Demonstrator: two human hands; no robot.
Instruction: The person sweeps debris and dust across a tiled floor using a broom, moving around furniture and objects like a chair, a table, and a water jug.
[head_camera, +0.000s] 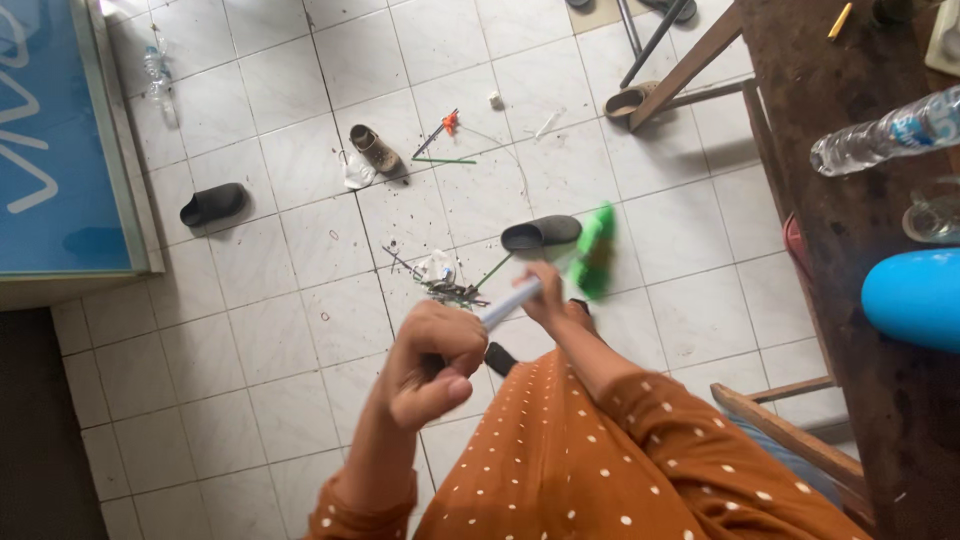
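My left hand (432, 362) grips the top of a light grey broom handle (510, 303). Further down the same handle, my right hand (545, 295) is also closed around it. The green broom head (593, 250) is blurred above the white tiled floor (290, 300), just right of a small pile of sweepings (445, 280) made of stems, scraps and a crumpled white piece. My orange dotted sleeves and dress fill the bottom of the view.
A dark slipper (541, 232) lies by the broom head, another (213, 204) at left, and a brown shoe (373, 147) further back. A dark wooden table (860, 230) at right bears a plastic bottle (885, 133) and a blue rounded object (915, 296). A blue cabinet (60, 150) stands left.
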